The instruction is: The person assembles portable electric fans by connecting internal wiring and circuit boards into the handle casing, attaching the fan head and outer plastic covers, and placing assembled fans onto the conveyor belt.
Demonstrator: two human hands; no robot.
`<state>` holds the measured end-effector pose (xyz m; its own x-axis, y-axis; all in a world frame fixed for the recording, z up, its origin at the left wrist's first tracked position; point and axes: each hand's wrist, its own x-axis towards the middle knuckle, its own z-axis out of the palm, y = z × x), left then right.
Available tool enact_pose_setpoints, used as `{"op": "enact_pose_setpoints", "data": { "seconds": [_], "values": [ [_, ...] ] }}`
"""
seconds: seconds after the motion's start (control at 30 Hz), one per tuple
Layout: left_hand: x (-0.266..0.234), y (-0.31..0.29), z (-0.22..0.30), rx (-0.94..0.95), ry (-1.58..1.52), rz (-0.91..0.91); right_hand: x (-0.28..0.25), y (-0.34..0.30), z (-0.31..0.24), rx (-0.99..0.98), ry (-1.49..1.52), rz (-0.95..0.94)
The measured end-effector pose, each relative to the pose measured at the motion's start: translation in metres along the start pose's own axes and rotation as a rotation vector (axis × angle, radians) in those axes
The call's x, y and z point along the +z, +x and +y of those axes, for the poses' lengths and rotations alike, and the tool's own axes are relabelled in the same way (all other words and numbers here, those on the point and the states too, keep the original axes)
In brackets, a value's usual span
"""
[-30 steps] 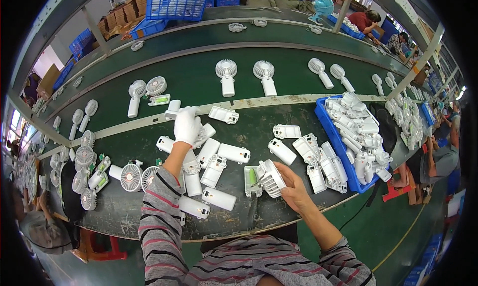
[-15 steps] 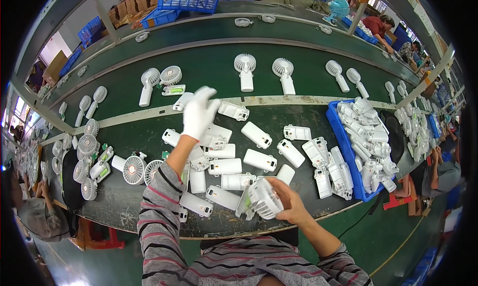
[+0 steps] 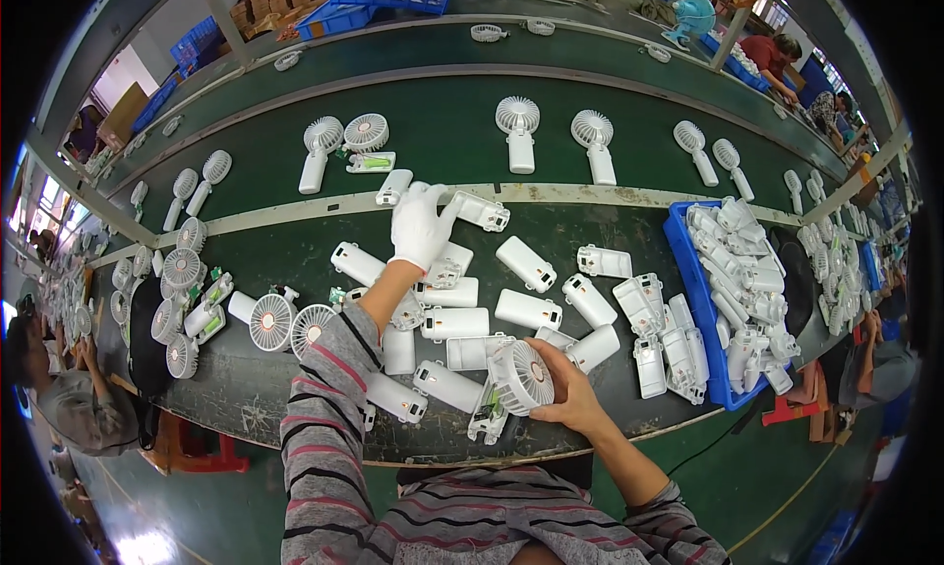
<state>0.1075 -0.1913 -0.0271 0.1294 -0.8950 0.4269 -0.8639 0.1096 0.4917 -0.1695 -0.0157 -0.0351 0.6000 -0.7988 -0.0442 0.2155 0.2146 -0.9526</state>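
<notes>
My right hand (image 3: 567, 391), bare, grips the round caged head of a white handheld fan (image 3: 523, 376) near the table's front edge. The fan's handle (image 3: 489, 419) hangs down and left with its inside exposed, showing something green. Over the far middle of the table is my left hand (image 3: 421, 233) in a white glove, fingers apart and seemingly empty. It is between a white handle shell (image 3: 394, 187) at the metal rail and an open-faced shell (image 3: 480, 211); whether it touches either I cannot tell. Several more white shells (image 3: 450, 323) lie beneath and around both hands.
A blue crate (image 3: 690, 299) heaped with white shells stands on the right. Fans (image 3: 270, 322) and part-built units (image 3: 206, 314) lie at left. Beyond the metal rail (image 3: 324, 209), a green belt (image 3: 442, 142) carries finished-looking fans. Other people sit at both sides.
The view has shifted, so the scene sits further right. My left hand's fingers have lowered toward the shells near the rail. In my right hand the fan has turned, its grille now facing right.
</notes>
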Motion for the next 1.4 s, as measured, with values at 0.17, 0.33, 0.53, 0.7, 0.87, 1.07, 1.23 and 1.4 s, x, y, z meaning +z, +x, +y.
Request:
{"op": "enact_pose_setpoints", "data": {
  "seconds": [0.17,0.33,0.53,0.7,0.87,1.07,1.23,1.4],
  "values": [
    [-0.016,0.018,-0.025,-0.005,0.397,0.141,-0.001,-0.005,-0.003,0.029,0.033,0.087],
    [-0.004,0.028,-0.055,-0.063,0.301,-0.082,-0.003,0.0,-0.002,0.03,0.067,0.093],
    [0.008,0.027,-0.03,0.142,-0.114,0.019,-0.003,0.0,0.002,0.006,0.087,0.095],
    [0.019,0.009,0.014,0.226,-0.051,-0.272,-0.003,0.0,0.0,-0.014,0.097,0.117],
    [0.038,0.004,0.043,0.336,-0.23,-0.419,-0.017,0.004,0.0,-0.07,-0.008,0.127],
    [0.07,-0.009,0.103,0.534,-0.422,-0.499,-0.052,0.01,-0.012,-0.118,-0.032,0.219],
    [0.088,-0.011,0.143,0.466,-0.505,-0.726,-0.07,0.003,-0.024,-0.198,0.012,0.285],
    [0.064,-0.009,0.164,0.366,-0.693,-0.826,-0.075,-0.002,-0.027,-0.231,0.12,0.304]
  ]
}}
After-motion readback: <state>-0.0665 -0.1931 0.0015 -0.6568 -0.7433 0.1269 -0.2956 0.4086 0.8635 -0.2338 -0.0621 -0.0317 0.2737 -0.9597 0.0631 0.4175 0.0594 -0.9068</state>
